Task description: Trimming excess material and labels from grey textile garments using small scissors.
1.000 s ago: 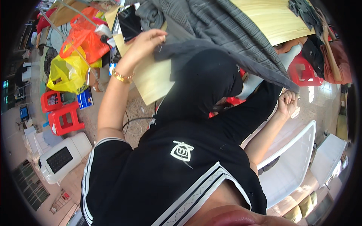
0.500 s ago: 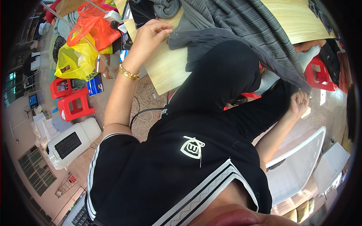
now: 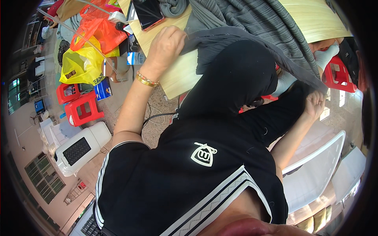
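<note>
A dark grey cloth [image 3: 267,23], partly ribbed with fine stripes, hangs off the table and over my raised knee. Its plain edge band [image 3: 232,34] stretches from one hand to the other. My left hand [image 3: 167,47], with gold bangles at the wrist, is closed at the left end of this band. The back of the hand hides its fingertips. Over on the right, my right hand [image 3: 314,105] is closed in a pinch on the band's other end, beside my lower leg.
A light wooden table [image 3: 173,80] carries a phone [image 3: 147,13]. Left of it are a yellow plastic bag [image 3: 83,65], an orange bag [image 3: 104,33] and red stools [image 3: 83,110]. A cable [image 3: 159,115] runs by my leg. At right stands a white-rimmed tub [image 3: 315,177]. Another person's foot [image 3: 327,55] shows under the table.
My left hand has turned and shifted right and slightly toward me, its fingers curling closed at the cloth's end. My right hand keeps its pinch. The whole view has shifted slightly.
</note>
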`<state>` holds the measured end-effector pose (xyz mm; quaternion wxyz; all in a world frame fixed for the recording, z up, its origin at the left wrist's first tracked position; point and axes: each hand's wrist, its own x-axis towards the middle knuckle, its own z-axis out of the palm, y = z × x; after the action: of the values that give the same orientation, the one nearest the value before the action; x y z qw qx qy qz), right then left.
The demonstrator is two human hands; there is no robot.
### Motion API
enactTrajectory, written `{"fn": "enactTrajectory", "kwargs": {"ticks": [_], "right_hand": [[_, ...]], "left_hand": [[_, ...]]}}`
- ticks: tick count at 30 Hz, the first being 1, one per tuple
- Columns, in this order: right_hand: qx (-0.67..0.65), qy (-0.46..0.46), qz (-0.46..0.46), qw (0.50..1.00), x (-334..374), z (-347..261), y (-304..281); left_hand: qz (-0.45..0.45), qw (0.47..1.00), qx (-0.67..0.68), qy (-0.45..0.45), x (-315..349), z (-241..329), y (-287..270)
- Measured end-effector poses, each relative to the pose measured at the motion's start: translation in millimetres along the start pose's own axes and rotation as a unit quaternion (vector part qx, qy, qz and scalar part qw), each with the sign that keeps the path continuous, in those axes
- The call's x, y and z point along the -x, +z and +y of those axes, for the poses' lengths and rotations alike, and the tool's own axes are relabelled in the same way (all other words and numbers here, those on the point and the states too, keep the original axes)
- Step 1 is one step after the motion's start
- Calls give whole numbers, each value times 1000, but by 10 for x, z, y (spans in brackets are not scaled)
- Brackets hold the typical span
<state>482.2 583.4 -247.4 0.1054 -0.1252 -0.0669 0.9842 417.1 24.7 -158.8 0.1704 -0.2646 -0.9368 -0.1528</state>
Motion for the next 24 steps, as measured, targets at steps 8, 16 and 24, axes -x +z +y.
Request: {"fn": "enactTrajectory", "kwargs": {"ticks": [8, 16, 24], "right_hand": [[-8, -12, -13, 1000, -11, 2, -8], [-17, -4, -34, 999, 27, 125, 3], [64, -9, -52, 997, 257, 194, 122]], "left_hand": [[73, 976, 5, -204, -79, -175, -253], [-23, 889, 337, -309, -180, 56, 232], [105, 878, 408, -229, -996, 336, -1079]]}}
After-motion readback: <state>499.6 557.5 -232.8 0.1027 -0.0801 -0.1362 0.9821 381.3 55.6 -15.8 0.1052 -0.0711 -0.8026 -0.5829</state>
